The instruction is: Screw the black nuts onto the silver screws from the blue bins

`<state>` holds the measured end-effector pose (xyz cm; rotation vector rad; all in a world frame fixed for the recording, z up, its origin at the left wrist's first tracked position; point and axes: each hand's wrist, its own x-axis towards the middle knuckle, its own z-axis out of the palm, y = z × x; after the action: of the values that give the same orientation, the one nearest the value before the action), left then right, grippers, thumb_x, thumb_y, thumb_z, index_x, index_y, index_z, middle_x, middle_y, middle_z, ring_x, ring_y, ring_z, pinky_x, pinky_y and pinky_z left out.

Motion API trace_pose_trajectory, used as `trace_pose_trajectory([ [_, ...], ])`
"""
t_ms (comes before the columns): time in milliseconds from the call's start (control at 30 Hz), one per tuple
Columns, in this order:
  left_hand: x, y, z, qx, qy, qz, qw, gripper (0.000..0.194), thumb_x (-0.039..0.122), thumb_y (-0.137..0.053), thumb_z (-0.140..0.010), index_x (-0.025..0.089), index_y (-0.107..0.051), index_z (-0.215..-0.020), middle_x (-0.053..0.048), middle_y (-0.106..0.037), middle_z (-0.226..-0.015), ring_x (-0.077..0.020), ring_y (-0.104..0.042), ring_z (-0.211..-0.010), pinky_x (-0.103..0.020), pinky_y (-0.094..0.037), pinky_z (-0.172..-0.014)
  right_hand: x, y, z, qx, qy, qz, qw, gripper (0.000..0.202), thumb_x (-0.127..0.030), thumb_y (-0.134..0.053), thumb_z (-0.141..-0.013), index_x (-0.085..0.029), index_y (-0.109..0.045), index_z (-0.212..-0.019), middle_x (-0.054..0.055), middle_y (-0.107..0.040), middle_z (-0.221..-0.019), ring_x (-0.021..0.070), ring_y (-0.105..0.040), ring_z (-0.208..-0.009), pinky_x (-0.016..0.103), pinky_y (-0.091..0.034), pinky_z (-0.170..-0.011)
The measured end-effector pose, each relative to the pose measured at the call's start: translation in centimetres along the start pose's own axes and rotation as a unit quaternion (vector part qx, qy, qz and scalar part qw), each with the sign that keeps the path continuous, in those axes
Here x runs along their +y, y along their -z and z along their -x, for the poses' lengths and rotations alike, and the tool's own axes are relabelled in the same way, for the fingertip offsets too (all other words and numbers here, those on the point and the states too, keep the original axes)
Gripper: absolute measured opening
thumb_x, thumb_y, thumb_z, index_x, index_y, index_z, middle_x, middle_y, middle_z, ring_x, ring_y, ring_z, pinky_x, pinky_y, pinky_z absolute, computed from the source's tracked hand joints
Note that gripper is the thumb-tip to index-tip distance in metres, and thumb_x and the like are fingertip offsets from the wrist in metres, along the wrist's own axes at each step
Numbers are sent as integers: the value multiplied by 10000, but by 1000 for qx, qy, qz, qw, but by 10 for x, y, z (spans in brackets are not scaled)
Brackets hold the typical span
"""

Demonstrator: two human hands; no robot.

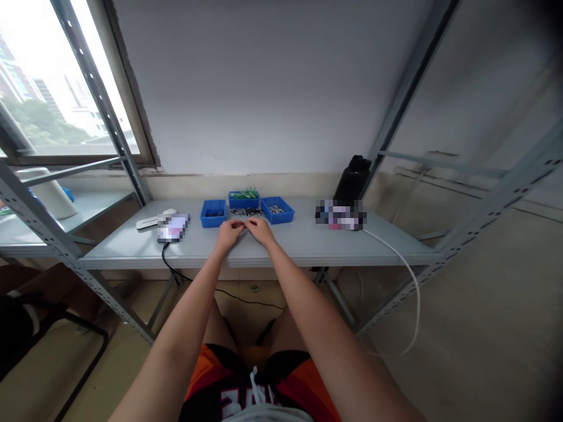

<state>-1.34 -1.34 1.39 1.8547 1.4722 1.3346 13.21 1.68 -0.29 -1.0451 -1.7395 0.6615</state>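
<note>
My left hand and my right hand meet over the front half of the shelf table, fingertips pinched close together. Whatever sits between them is too small to make out. Just behind the fingers lies a loose pile of small black and silver pieces. Around that pile stand three blue bins: the left bin holds dark pieces, the back bin holds thin green pieces, and the right bin holds small silvery pieces.
On the left of the grey tabletop lie a phone with a black cable and a white object. At right are a black bottle, another device and a white cable. Metal posts frame both ends.
</note>
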Motion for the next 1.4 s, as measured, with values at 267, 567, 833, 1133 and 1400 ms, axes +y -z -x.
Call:
trace_pose_trajectory([
  [267,0,2,1,-10,-35,-21,999,181,240,-608,-802,127,-743,-845,-87,-739,-816,-202,-660,-780,-300,-496,-788,8,-2,-5,20,-13,-46,999,204,-395,-599,-766,-204,-668,-749,17,-700,-773,183,-615,-789,288,-462,-747],
  [567,-4,0,-1,-2,-45,-22,999,182,210,-574,-830,129,-721,-901,-109,-742,-919,-219,-665,-867,-327,-498,-847,16,-4,-10,15,-6,-70,997,200,-402,-632,-735,-206,-658,-767,28,-704,-790,190,-632,-796,309,-491,-761],
  [833,-3,-4,-1,-43,-51,-39,997,183,182,-533,-838,141,-701,-899,-90,-728,-909,-197,-648,-841,-307,-498,-829,13,-4,-7,31,-24,-110,993,305,-450,-571,-780,-205,-673,-928,29,-688,-794,165,-606,-648,295,-494,-642],
  [1133,1,-4,1,-81,-47,-66,993,218,245,-498,-855,150,-693,-879,-73,-716,-858,-191,-624,-779,-313,-500,-791,15,-3,-8,32,-23,-80,996,219,-364,-588,-749,-205,-668,-878,27,-703,-839,164,-623,-731,294,-505,-730],
  [1400,1,-2,1,-12,-25,-22,999,246,212,-495,-866,150,-721,-941,-96,-738,-953,-213,-655,-898,-321,-490,-870,11,-3,-6,27,-50,-104,993,185,-364,-584,-749,-200,-638,-816,34,-704,-807,169,-632,-728,276,-509,-658],
])
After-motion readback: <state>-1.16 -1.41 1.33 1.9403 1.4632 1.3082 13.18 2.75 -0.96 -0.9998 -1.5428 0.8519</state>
